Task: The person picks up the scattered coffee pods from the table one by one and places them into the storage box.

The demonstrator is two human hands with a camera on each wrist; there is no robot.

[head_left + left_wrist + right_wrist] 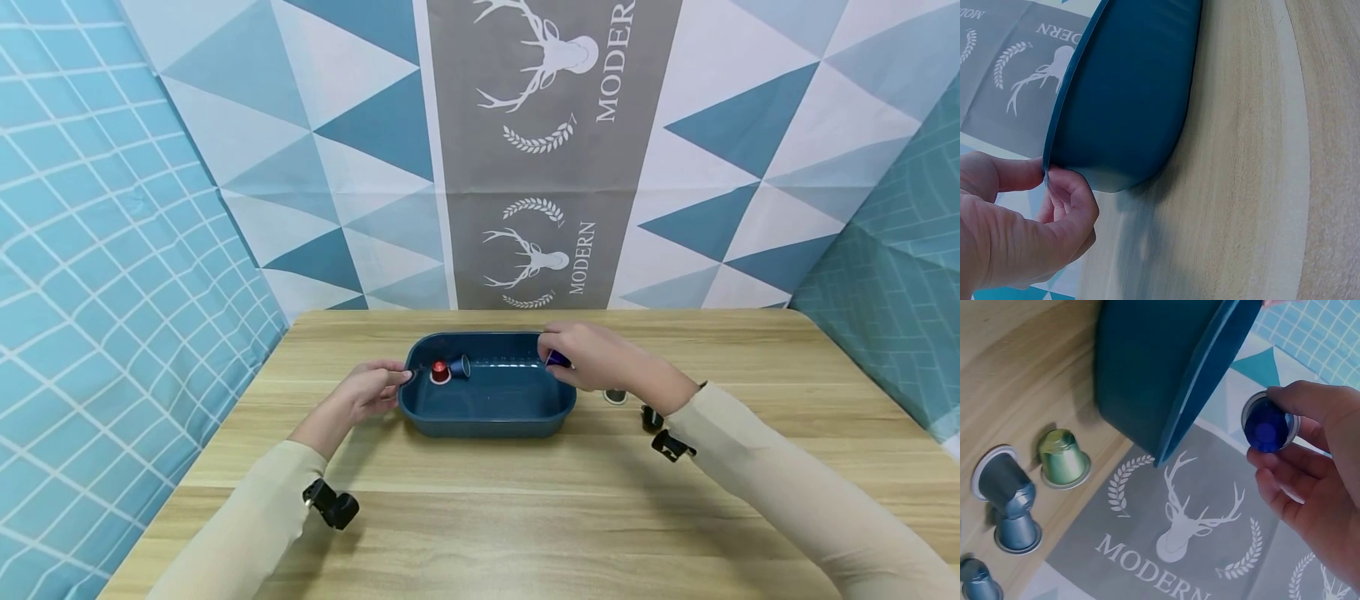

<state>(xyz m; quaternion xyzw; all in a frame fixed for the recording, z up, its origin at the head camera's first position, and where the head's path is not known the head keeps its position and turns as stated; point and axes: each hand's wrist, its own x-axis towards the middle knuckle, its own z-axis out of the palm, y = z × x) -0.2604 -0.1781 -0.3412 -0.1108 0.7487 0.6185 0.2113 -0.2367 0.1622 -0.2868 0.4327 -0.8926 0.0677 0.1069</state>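
A dark blue oval-ended tub (487,428) stands on the wooden table. My left hand (371,388) pinches its left rim between thumb and fingers, as the left wrist view also shows with the hand (1035,219) at the tub wall (1129,94). Over the tub's right end, my right hand (592,357) holds a purple-blue coffee capsule (1267,427) between thumb and fingertips. Inside the tub, at its left end, lie a red coffee capsule (440,372) and a blue coffee capsule (461,367).
In the right wrist view, a green capsule (1063,459) and several grey-blue capsules (1007,481) sit on the table beside the tub; my right arm mostly covers them in the head view. A patterned cloth (525,167) hangs behind the table (480,517).
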